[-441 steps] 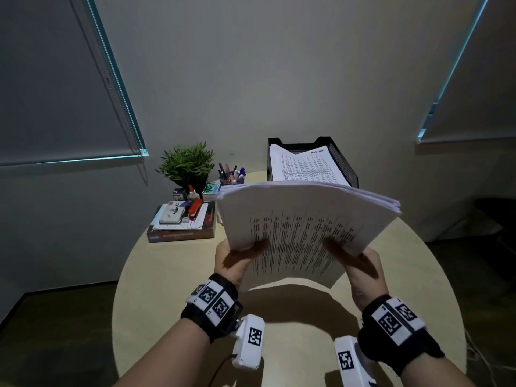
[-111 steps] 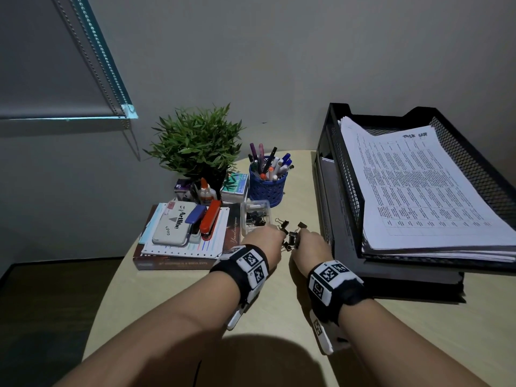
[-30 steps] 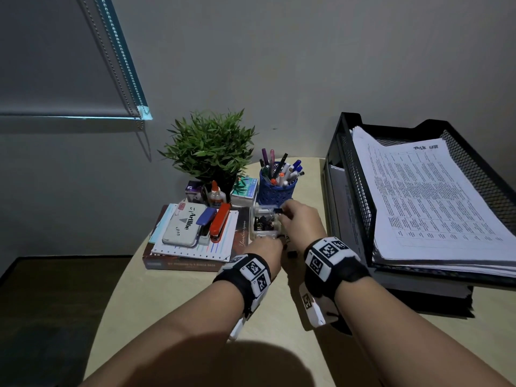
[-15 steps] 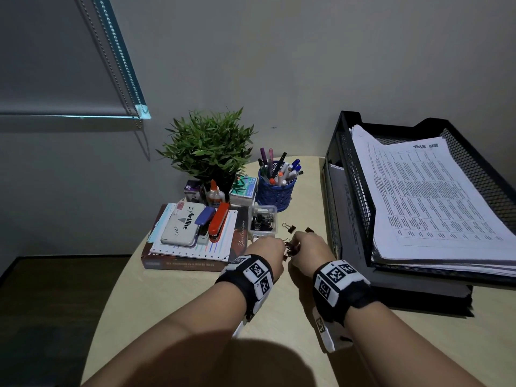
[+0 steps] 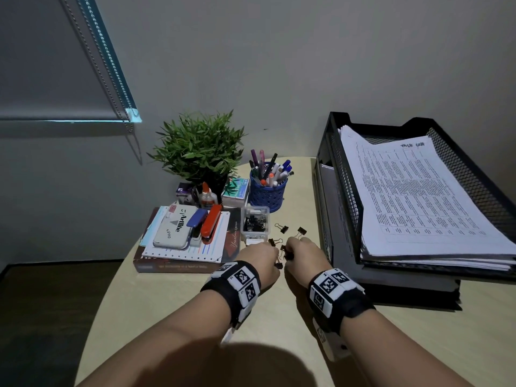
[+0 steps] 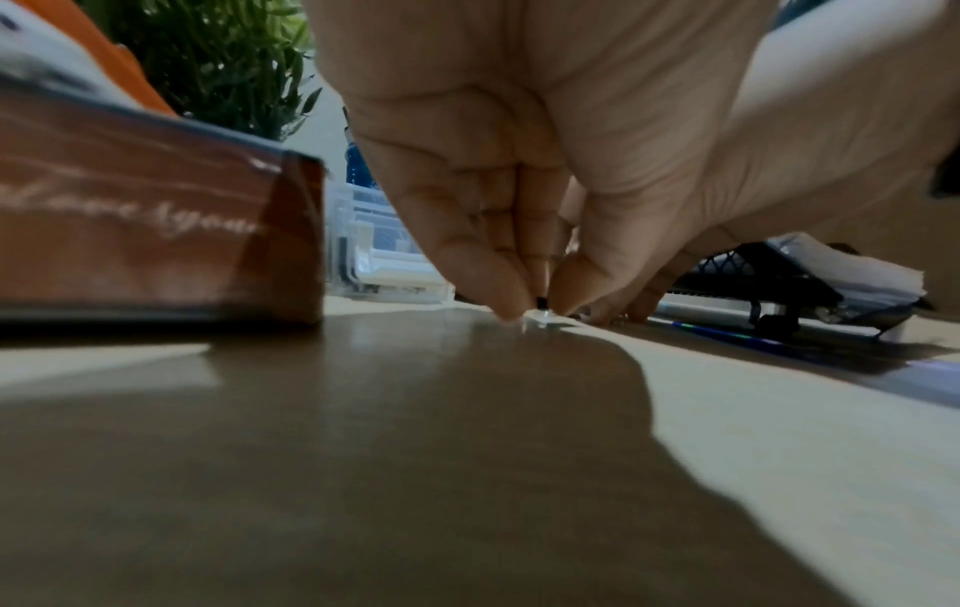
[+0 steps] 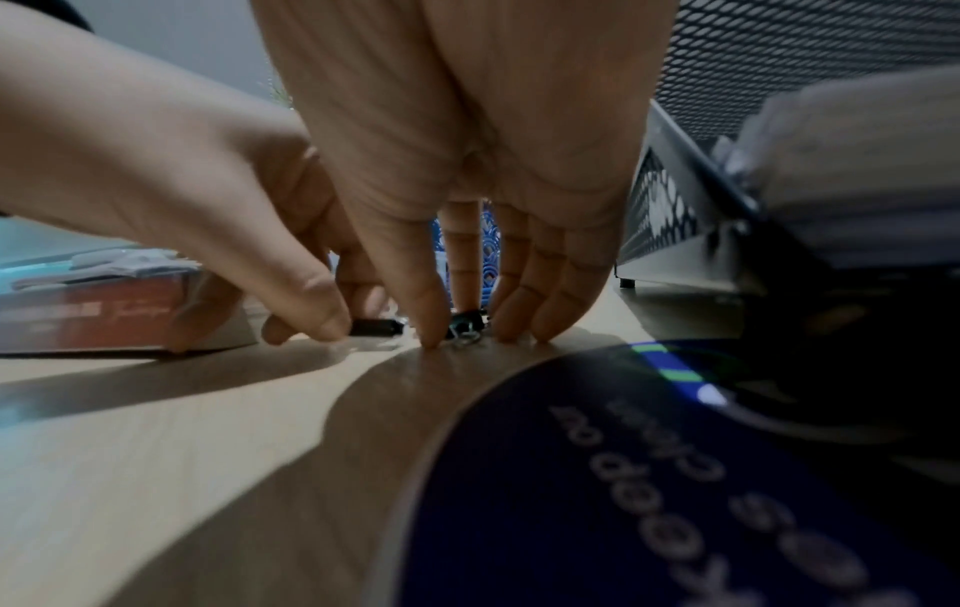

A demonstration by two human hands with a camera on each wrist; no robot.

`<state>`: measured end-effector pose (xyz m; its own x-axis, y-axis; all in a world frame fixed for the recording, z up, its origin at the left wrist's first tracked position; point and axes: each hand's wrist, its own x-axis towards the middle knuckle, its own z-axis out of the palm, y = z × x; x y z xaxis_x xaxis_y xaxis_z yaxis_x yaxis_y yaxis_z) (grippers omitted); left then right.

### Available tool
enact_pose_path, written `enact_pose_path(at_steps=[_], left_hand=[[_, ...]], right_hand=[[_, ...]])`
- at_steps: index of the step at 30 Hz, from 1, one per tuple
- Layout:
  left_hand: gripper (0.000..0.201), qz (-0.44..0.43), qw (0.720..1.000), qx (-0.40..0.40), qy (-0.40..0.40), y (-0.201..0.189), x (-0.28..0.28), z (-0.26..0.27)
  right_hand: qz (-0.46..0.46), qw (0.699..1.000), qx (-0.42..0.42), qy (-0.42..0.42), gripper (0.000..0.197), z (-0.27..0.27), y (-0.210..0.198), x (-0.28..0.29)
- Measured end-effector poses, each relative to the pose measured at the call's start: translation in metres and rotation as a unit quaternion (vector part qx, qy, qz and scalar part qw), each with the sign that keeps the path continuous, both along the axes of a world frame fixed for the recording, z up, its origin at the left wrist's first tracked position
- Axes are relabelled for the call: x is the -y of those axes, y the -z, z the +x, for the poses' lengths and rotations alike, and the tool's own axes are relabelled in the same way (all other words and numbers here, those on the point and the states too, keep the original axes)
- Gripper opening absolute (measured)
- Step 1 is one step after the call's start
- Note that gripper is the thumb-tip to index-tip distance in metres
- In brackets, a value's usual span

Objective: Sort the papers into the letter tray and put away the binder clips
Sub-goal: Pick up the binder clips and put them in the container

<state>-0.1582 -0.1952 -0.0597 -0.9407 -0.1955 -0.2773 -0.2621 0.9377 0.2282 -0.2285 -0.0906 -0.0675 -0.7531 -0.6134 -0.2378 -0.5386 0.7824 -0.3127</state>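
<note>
- Since the papers (image 5: pixel 424 196) already lie stacked in the tray (image 5: pixel 474 174) at the table's right, the step in hand looks like the second half of the job: gathering loose clips (image 5: pixel 284 228) into the clear box (image 5: pixel 254 225) that stands open beside the book (image 5: pixel 178 265).
- Left hand (image 5: pixel 261 259): the left wrist view shows its thumb and fingers (image 6: pixel 483 263) brought together in a pinch on a small dark clip at the table (image 5: pixel 173 303) surface, fingertips touching the wood.
- Right hand (image 5: pixel 303 254): fingers point down at the table, bunched round a clip (image 7: pixel 467 324) with its wire loops at the fingertips (whether it is truly gripped or only fenced in, I cannot tell).
- Where the clips are: several lie on the table between the box and the tray, just beyond both hands; others already sit in the box.
- Orientation: the two free clips beyond the hands lie flat, their wire handles pointing left toward the box, black bodies to the right, so their long axes run roughly left to right. The clip at the left hand lies low and level in the right wrist view, long axis across the picture.
- Next move, as I judge it: lift each pinched clip clear of the table, carry it the short way forward and left over the box rim, and let go inside. The clips are small and slippery, so a firm pinch on the black body, not the loose handles, would serve best.
</note>
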Motion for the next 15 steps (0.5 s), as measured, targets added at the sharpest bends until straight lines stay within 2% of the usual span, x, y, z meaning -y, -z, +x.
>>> enact_pose_path(at_steps=[3,5,8,11,15], left_hand=[[0.011,0.051,0.996,-0.05,-0.048,-0.009,0.01,0.009],[0.015,0.073,0.989,-0.103,-0.081,-0.019,0.02,0.011],[0.015,0.063,0.978,-0.153,-0.13,-0.034,0.04,0.005],[0.006,0.042,0.978,-0.134,-0.155,-0.038,0.053,-0.003],[0.014,0.043,0.983,-0.138,-0.113,-0.026,0.041,-0.005]], right_hand=[[0.003,1.0,0.0,0.005,0.024,0.0,0.0,-0.003],[0.003,1.0,-0.003,0.008,0.024,0.0,0.001,-0.003],[0.013,1.0,-0.005,0.009,0.023,0.001,0.002,0.001],[0.026,1.0,-0.003,0.0,0.023,0.003,0.001,0.005],[0.026,1.0,0.002,-0.001,0.024,0.003,-0.001,0.007]])
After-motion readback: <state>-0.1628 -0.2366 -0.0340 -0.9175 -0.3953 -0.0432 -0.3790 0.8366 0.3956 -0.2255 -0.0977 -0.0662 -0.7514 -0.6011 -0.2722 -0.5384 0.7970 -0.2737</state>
